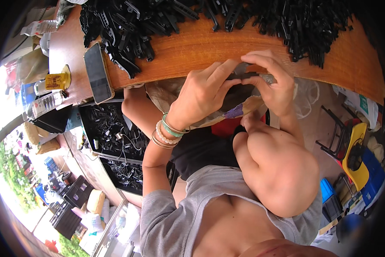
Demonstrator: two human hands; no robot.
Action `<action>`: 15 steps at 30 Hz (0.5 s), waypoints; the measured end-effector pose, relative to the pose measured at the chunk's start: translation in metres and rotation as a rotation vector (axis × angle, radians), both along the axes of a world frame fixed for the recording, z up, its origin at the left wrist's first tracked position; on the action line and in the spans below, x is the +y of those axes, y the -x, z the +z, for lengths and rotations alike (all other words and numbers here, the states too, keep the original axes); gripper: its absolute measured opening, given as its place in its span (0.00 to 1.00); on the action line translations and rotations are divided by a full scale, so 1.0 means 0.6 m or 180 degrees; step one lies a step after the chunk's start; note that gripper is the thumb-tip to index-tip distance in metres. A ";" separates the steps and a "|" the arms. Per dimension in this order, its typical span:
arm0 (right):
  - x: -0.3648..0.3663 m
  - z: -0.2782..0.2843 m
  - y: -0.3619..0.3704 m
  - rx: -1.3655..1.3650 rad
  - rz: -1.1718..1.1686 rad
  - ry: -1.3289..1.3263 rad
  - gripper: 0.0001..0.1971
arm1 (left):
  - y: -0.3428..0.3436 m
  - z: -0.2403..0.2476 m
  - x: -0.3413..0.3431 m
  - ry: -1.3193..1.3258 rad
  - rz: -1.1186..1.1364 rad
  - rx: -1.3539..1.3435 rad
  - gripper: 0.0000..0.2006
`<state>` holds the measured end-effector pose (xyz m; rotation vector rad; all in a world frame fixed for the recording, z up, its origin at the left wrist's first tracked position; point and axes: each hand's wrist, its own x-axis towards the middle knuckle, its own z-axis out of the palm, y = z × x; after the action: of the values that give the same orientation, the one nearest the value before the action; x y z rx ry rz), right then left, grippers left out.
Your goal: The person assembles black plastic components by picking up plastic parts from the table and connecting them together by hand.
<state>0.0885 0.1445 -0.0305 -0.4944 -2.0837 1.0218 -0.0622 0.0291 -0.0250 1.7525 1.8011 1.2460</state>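
Observation:
My left hand [204, 92], with bracelets [169, 131] at its wrist, is closed in a pinch just over the table's front edge. Facing it, my right hand [270, 81] pinches too, thumb and forefinger curved toward the left fingertips. Whatever lies between the fingertips is small, dark and mostly hidden. Beneath both hands hangs an open plastic bag [160, 95] with a torn-looking brown and purple edge [239, 109]. Beyond them, heaps of black plastic clip-like parts [158, 21] lie on the wooden table [188, 53], with another dense pile [308, 32] at the right.
A smartphone [99, 75] lies at the table's left, near a yellow tape roll [57, 80]. Black trays [89, 128] of dark small parts stand lower left. A yellow chair [356, 158] is at the right. My bent knee [282, 171] rises below my right hand.

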 end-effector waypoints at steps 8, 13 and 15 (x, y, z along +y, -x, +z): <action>-0.001 -0.024 -0.008 0.0022 0.0021 -0.0072 0.21 | 0.002 -0.013 0.005 -0.0100 -0.0112 0.0010 0.16; -0.008 -0.024 -0.008 0.0006 0.0247 0.0743 0.17 | 0.005 -0.024 -0.002 0.0053 -0.0087 -0.0375 0.15; -0.007 -0.024 -0.013 -0.0176 0.0489 0.0945 0.17 | 0.020 -0.021 -0.005 0.0246 -0.0214 -0.0381 0.15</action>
<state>0.0965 0.1405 -0.0447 -0.5196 -2.0522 1.4340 -0.0741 0.0260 -0.0377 1.6465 1.6867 1.2112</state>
